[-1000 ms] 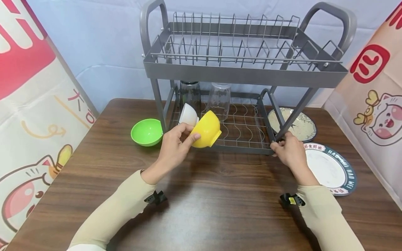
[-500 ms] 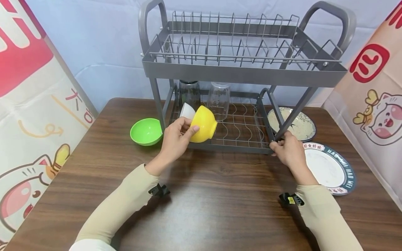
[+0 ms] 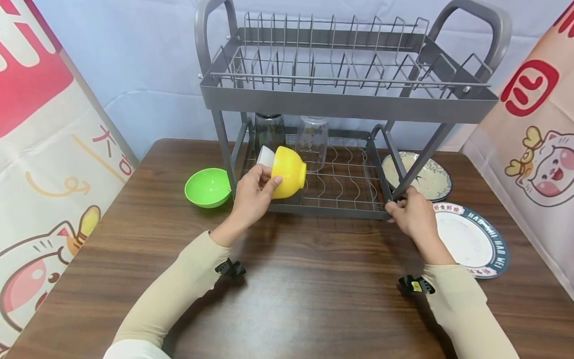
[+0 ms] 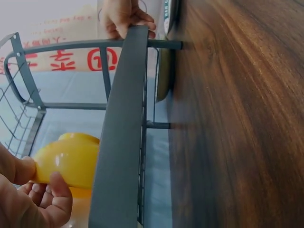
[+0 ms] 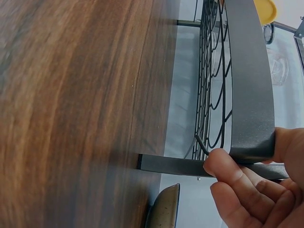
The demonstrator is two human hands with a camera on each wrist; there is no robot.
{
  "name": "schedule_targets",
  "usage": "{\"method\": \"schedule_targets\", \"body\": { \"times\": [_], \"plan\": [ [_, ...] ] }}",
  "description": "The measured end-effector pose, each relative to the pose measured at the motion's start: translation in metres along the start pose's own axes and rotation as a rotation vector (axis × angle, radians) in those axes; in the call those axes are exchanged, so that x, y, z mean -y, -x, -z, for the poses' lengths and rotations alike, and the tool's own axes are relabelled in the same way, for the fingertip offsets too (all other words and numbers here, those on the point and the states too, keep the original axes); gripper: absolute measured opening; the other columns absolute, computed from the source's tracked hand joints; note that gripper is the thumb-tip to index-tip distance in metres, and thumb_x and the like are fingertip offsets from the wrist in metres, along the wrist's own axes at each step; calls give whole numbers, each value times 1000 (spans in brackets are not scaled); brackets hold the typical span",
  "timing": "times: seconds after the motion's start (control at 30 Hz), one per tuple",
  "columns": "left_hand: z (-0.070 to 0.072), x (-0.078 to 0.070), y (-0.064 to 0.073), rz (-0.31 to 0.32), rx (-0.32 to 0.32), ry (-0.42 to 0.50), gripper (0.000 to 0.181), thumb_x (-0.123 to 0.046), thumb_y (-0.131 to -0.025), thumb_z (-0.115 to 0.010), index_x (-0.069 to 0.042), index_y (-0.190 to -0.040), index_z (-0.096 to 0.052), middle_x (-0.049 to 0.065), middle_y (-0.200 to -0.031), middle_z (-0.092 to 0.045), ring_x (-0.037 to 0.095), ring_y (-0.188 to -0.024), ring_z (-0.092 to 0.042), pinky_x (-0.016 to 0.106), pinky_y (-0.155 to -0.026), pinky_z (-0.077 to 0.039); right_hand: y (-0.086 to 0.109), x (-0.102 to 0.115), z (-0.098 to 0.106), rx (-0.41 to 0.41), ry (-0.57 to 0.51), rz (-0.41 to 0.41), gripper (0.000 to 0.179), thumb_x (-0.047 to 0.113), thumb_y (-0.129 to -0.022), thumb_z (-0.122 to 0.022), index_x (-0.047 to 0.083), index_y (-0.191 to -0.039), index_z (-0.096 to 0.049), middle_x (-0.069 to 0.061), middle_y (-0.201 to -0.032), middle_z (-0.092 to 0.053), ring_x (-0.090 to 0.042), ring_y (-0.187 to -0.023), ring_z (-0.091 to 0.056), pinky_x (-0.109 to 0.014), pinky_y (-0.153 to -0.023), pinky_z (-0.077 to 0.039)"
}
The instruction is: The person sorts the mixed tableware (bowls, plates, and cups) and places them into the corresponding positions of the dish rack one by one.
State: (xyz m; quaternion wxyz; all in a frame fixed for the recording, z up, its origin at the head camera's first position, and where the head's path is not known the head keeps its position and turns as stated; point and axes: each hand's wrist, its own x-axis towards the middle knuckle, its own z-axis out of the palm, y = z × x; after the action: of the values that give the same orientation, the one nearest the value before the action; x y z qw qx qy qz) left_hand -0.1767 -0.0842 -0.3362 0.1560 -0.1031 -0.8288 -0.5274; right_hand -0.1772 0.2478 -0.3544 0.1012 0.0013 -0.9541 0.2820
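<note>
My left hand point(image 3: 252, 195) pinches a yellow bowl point(image 3: 289, 173) by its rim, thumb in front. The bowl is tipped on its side, foot to the right, at the front left of the dish rack's point(image 3: 345, 105) lower tier. In the left wrist view the yellow bowl point(image 4: 71, 161) shows behind the tier's front bar. Mostly hidden behind it in the head view is a white bowl point(image 3: 266, 156). My right hand point(image 3: 414, 219) grips the rack's lower front right corner; in the right wrist view, thumb and fingers of this hand point(image 5: 256, 190) lie on either side of the bar.
On the lower tier stand a dark glass point(image 3: 270, 133) and a clear glass point(image 3: 312, 144). A green bowl point(image 3: 208, 188) sits left of the rack. To the right lie a patterned plate point(image 3: 435, 179) and a white plate with a green rim point(image 3: 499, 249). The upper tier has wire dividers.
The yellow bowl in my left hand has shifted slightly left and farther back, turning more onto its side and covering more of the white bowl. My right hand stays at the corner.
</note>
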Motion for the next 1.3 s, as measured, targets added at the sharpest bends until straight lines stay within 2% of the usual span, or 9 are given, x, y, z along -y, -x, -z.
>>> {"method": "schedule_targets", "body": {
  "times": [0.17,0.47,0.6,0.73,0.8,1.1,1.3],
  "plan": [
    [-3,-1,0,46,15,4,15,-13,-90,-62,0,-95,-58,8,-79,-59,17,-65,-57,28,-57,-50,0,0,0,-6,-4,6,28,11,-82,-56,-9,-99,-50,-11,-65,-66,-31,-61,-65,-38,-56,-38],
    [-4,-3,-1,25,-37,-94,14,-12,-87,-66,0,-95,-63,7,-81,-64,16,-70,-60,29,-62,-50,1,-1,0,-15,-3,13,27,11,-82,-56,-8,-99,-50,-10,-64,-66,-30,-60,-65,-36,-55,-37],
    [-5,-4,-1,-31,-48,-150,16,-11,-86,-67,0,-96,-64,7,-80,-65,15,-70,-61,28,-62,-50,1,-1,-1,-21,0,16,26,11,-82,-56,-8,-99,-50,-10,-64,-66,-29,-59,-65,-35,-54,-38],
    [-6,-4,-2,-126,-78,-277,19,-14,-85,-69,-1,-98,-66,6,-81,-68,14,-70,-63,30,-63,-48,1,-2,-1,-22,-1,17,26,11,-82,-56,-8,-99,-50,-11,-65,-66,-27,-57,-65,-35,-53,-39],
    [-6,-4,-2,-153,-90,-335,19,-16,-84,-70,-2,-97,-67,6,-81,-69,15,-70,-64,33,-63,-47,1,-1,-1,-21,-1,16,26,11,-82,-56,-8,-99,-50,-11,-65,-66,-27,-56,-65,-34,-52,-38],
    [-3,-4,-5,-225,-107,-494,20,-22,-85,-69,-3,-91,-68,8,-79,-69,20,-62,-62,35,-51,-45,1,-1,-1,-16,-8,15,26,11,-82,-56,-8,-99,-50,-12,-67,-67,-26,-56,-65,-34,-52,-39],
    [-1,0,-8,-200,-72,-538,22,-23,-86,-68,-2,-91,-69,9,-79,-70,23,-63,-63,37,-55,-47,1,-2,-1,-20,-6,19,25,11,-82,-56,-8,-98,-50,-11,-65,-66,-27,-57,-65,-34,-52,-39]
  ]
}}
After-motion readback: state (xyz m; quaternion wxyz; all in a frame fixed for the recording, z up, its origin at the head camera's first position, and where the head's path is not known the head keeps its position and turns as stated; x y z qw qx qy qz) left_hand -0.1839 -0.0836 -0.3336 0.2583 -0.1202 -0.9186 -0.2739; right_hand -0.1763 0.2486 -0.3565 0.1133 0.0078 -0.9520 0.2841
